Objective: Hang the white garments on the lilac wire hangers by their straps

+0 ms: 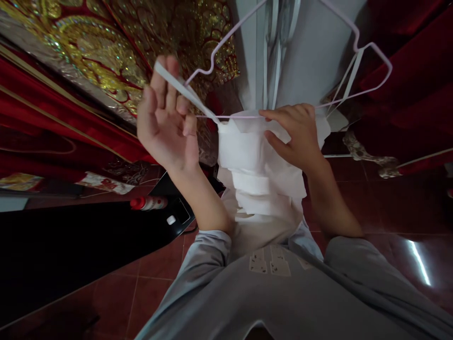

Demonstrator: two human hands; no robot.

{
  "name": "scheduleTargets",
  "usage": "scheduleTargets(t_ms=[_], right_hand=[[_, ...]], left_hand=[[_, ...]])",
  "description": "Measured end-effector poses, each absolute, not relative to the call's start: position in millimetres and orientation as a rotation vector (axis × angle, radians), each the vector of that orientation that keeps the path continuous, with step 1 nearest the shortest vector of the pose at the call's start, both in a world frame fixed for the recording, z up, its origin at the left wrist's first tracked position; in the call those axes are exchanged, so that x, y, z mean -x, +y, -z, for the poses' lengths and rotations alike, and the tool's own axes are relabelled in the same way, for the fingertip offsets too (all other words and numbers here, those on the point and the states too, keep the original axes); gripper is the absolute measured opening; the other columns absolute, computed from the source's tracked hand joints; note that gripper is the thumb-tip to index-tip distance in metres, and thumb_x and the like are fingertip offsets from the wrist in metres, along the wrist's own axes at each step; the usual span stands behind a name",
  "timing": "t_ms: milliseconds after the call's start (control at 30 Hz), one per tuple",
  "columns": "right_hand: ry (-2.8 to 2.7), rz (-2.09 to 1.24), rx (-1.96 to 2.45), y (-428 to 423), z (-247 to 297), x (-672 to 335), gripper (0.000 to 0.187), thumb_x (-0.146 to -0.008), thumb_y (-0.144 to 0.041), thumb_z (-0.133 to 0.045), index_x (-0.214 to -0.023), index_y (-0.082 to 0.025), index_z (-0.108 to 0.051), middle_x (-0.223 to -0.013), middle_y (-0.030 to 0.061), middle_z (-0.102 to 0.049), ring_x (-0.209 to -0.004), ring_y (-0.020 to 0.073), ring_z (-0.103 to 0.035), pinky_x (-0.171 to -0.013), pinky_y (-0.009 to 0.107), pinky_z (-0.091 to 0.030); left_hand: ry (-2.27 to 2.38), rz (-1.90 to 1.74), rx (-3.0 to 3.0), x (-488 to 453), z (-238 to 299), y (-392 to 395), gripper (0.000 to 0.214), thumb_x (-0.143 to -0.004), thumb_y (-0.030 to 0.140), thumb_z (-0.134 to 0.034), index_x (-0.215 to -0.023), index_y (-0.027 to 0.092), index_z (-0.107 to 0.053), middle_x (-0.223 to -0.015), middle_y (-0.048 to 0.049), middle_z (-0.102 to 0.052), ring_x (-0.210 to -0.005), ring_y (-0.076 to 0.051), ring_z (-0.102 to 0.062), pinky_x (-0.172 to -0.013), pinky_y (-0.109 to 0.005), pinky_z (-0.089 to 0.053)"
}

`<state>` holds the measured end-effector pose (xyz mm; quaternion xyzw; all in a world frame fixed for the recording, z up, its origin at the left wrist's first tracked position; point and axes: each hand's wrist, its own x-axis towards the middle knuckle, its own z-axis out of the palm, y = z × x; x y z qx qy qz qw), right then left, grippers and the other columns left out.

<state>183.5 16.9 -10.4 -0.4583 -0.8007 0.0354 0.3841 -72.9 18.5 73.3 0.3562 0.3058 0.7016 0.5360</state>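
Note:
A pale pink clothes hanger (231, 33) spans the space before me, with a white garment (244, 151) hanging at its lower bar. My left hand (170, 113) is raised at the hanger's left end, palm toward me. A white strap (191, 94) runs from its fingers down to the garment's left top corner, pulled straight. My right hand (292, 134) lies over the lower bar and the garment's top edge, its thumb below the bar; its other fingertips are partly hidden. Another white strap (354, 73) is looped over the hanger's right end.
Red and gold sequinned garments (106, 56) hang at the left, and dark red cloth (406, 89) at the right. Behind the hanger is a grey-white surface with white hangers (272, 52). A black table (88, 241) at left bears a red-capped bottle (148, 203).

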Motion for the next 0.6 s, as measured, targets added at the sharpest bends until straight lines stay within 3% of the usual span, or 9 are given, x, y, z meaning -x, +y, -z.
scheduleTargets(t_ms=[133, 267, 400, 533, 600], right_hand=[[-2.037, -0.094, 1.165, 18, 11, -186, 0.039, -0.101, -0.042, -0.051, -0.138, -0.034, -0.063, -0.121, 0.005, -0.071, -0.113, 0.0282, -0.062, -0.106, 0.053, -0.043], [-2.023, -0.099, 1.157, 18, 11, -188, 0.04, -0.102, -0.046, -0.049, -0.137, -0.035, -0.063, -0.121, 0.0046, -0.072, -0.113, 0.0282, -0.062, -0.106, 0.053, -0.043], [-2.031, -0.096, 1.164, 16, 8, -188, 0.039, -0.102, -0.045, -0.05, -0.137, -0.035, -0.063, -0.121, 0.005, -0.072, -0.113, 0.0289, -0.063, -0.105, 0.055, -0.044], [-2.002, -0.125, 1.128, 13, 2, -188, 0.037, -0.101, -0.048, -0.049, -0.131, -0.034, -0.067, -0.126, 0.0048, -0.072, -0.117, 0.0286, -0.065, -0.108, 0.055, -0.047], [-1.797, -0.13, 1.074, 16, -1, -192, 0.03, -0.098, -0.05, -0.056, -0.115, -0.032, -0.072, -0.119, 0.0061, -0.073, -0.114, 0.0271, -0.066, -0.105, 0.051, -0.052]], left_hand=[[0.828, -1.869, -0.767, 85, -46, 25, 0.045, -0.119, 0.036, -0.029, -0.119, 0.023, -0.072, -0.145, -0.0014, -0.064, -0.116, -0.024, -0.063, -0.068, -0.029, -0.049], [0.978, -1.914, -0.807, 87, -9, 30, 0.027, -0.115, 0.024, -0.047, -0.114, 0.022, -0.074, -0.126, -0.0009, -0.073, -0.094, -0.019, -0.063, -0.059, -0.028, -0.039], [0.895, -1.767, -0.966, 78, 5, 32, 0.015, -0.111, 0.028, -0.062, -0.11, 0.019, -0.073, -0.118, -0.0048, -0.075, -0.084, -0.018, -0.059, -0.063, -0.031, -0.036], [0.755, -1.787, -0.994, 70, 5, 35, 0.019, -0.114, 0.027, -0.053, -0.102, 0.018, -0.064, -0.095, -0.003, -0.075, -0.061, -0.012, -0.046, -0.059, -0.028, -0.031], [0.737, -1.793, -0.992, 68, 2, 35, 0.027, -0.116, 0.023, -0.045, -0.095, 0.017, -0.061, -0.085, -0.0021, -0.073, -0.051, -0.011, -0.036, -0.054, -0.027, -0.027]])
